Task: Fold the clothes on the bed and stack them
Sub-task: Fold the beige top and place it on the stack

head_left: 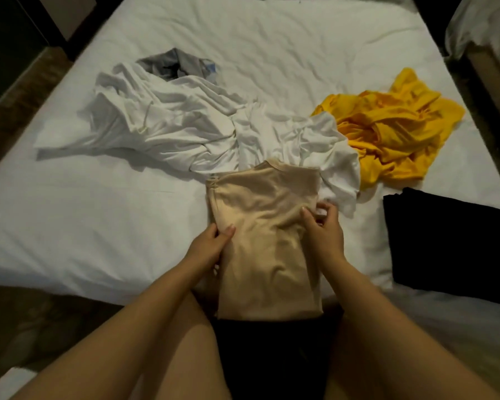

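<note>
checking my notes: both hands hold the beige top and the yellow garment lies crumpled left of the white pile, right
Not quite. The head view shows the yellow garment crumpled to the right of the white pile, not left. The left hand and right hand do hold the beige top.

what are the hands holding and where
Both grip the beige top: left hand on its left edge, right hand on its right edge.

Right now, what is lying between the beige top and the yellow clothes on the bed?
A crumpled white garment lies between the beige top and the yellow garment, meeting both at its edges. The head view shows this.
</note>
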{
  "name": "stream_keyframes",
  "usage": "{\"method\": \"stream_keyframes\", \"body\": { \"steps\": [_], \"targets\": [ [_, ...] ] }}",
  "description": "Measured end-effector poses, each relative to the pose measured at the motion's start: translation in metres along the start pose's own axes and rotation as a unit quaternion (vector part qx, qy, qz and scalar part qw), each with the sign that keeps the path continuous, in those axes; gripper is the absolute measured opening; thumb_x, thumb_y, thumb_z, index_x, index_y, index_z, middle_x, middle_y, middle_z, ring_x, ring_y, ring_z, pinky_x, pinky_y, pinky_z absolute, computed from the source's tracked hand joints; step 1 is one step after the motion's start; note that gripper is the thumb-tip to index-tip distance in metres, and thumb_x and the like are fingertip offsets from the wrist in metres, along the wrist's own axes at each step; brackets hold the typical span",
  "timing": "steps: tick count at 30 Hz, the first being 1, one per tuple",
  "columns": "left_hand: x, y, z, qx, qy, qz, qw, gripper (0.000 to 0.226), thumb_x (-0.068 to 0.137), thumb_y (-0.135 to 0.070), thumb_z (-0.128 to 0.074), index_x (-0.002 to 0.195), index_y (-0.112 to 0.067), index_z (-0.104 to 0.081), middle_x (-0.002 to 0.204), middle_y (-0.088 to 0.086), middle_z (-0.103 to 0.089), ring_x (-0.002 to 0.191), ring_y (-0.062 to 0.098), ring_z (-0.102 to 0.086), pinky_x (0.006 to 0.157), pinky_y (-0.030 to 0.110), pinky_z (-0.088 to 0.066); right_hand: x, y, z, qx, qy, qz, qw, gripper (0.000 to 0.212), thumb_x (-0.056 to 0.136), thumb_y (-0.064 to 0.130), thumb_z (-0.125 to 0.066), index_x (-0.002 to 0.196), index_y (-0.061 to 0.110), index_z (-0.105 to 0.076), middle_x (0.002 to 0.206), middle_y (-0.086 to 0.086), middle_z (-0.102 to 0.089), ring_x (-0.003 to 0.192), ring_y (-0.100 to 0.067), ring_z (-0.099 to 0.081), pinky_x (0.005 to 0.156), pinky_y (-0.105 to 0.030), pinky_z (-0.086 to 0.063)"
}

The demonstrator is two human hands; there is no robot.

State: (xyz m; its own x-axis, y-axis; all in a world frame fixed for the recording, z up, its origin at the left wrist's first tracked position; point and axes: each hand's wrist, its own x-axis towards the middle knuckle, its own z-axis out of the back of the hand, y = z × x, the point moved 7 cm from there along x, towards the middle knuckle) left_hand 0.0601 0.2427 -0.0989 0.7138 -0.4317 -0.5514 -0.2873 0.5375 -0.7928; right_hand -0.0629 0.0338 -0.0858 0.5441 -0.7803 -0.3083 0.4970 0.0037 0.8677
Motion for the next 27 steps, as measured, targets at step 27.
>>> {"method": "stream_keyframes", "body": {
  "steps": [27],
  "targets": [
    [-0.108, 0.056, -0.013, 0.156, 0.154, -0.006, 0.976, 0.002, 0.086, -0.020, -0.066, 0.085, -0.019, -0.067, 0.077, -0.009, -0.069, 0.077, 0.007, -0.063, 0.066, 0.014, -0.048, -0.130, -0.072, 0.033, -0.024, 0.045, -0.008, 0.999, 0.025, 0.085, 0.028, -0.067, 0.070, 0.008, -0.070, 0.074, 0.000, -0.057, 0.073, -0.019, -0.058, 0.066, -0.031, -0.042]
  ]
}}
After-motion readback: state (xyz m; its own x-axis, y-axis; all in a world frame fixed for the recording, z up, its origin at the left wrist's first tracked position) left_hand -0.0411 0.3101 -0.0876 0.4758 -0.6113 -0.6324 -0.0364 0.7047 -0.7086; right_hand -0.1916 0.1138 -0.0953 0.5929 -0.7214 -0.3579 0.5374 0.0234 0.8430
